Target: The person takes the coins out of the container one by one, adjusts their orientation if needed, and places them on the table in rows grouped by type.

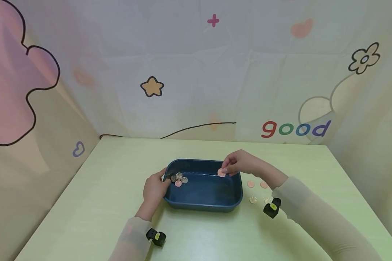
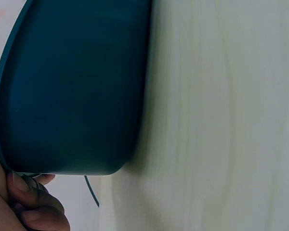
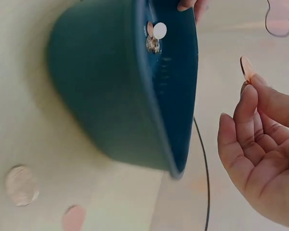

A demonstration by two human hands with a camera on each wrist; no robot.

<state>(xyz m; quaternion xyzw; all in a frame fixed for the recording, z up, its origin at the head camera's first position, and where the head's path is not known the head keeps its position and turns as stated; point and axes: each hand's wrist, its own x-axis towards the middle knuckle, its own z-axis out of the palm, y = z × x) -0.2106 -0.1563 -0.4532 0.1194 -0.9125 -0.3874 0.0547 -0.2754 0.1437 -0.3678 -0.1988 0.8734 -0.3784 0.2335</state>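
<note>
A dark blue rectangular tray sits on the table. My left hand holds its left end, the thumb over the rim and the other fingers outside; in the left wrist view, those curled fingers show below the tray's corner. Above the right part of the tray, my right hand pinches a copper-coloured coin between thumb and fingertips. The right wrist view shows this coin upright, apart from the tray. Several silvery coins and a copper-coloured one lie inside at the left.
Right of the tray, copper-coloured coins and silvery coins lie on the pale wooden table, partly near the right sleeve. A printed cloth hangs behind the table. Small black devices are on both wrists.
</note>
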